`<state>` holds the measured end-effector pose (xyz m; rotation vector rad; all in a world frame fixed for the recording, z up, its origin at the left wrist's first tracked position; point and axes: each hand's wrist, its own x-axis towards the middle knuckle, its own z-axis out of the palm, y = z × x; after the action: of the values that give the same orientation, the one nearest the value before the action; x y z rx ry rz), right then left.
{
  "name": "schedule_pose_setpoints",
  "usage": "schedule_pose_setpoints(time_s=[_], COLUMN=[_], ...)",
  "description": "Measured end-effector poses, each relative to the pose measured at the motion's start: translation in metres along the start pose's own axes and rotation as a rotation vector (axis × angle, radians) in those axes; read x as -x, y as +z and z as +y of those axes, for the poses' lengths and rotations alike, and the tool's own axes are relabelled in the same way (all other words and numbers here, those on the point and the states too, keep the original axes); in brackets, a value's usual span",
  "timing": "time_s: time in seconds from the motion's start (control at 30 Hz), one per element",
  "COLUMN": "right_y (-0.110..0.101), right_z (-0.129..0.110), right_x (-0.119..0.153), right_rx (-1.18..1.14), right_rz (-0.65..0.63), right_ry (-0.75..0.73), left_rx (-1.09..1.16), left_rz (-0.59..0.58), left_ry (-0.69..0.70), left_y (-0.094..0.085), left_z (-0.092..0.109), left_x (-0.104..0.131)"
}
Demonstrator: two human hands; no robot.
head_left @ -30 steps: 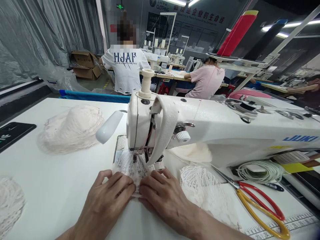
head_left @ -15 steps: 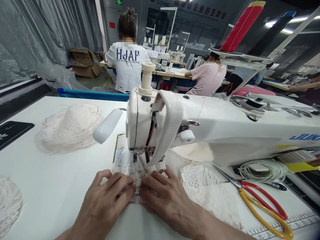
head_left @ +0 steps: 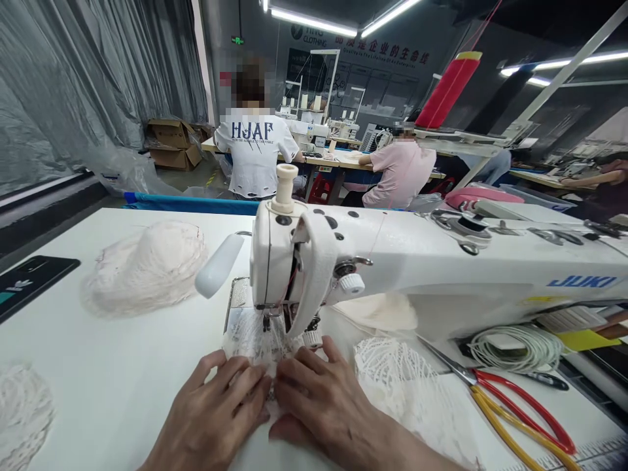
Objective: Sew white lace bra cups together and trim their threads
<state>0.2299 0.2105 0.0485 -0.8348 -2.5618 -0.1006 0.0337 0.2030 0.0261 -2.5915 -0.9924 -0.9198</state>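
Under the needle area of a white sewing machine lies a piece of white lace, spread over the metal plate. Just in front of the presser foot, my left hand has its bent fingers closed on the lace's near left part. Close beside it, my right hand grips the near right part, fingers curled and thumb tucked low. Both hands cover the lace's near end. To the right of my right hand lies another piece of white lace.
A pile of white lace pieces sits left of the machine, with more lace at the left edge. A black phone lies behind that. Scissors with red and yellow handles and coiled cord are on the right. Co-workers sit beyond.
The view has tilted up a little, so the machine and table sit lower in the picture. Both hands stay close to the presser foot, still on the lace, with their fingers shifted slightly.
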Motion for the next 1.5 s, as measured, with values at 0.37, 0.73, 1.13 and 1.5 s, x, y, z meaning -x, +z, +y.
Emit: schedule_pose_setpoints(time_s=[0.37, 0.73, 1.13, 1.5], right_y=[0.019, 0.022, 0.021, 0.022], right_z=[0.017, 0.016, 0.013, 0.016], right_x=[-0.003, -0.001, -0.001, -0.006], right_rx=[0.063, 0.092, 0.079, 0.079], right_rz=[0.101, 0.106, 0.158, 0.161], right_ry=[0.107, 0.118, 0.08, 0.213], left_rx=[-0.025, -0.01, 0.011, -0.163], left_rz=[-0.048, 0.001, 0.001, -0.151], left_ry=[-0.027, -0.033, 0.029, 0.06], left_y=[0.006, 0.016, 0.005, 0.005], left_z=[-0.022, -0.031, -0.021, -0.039], left_x=[-0.02, -0.014, -0.02, -0.038])
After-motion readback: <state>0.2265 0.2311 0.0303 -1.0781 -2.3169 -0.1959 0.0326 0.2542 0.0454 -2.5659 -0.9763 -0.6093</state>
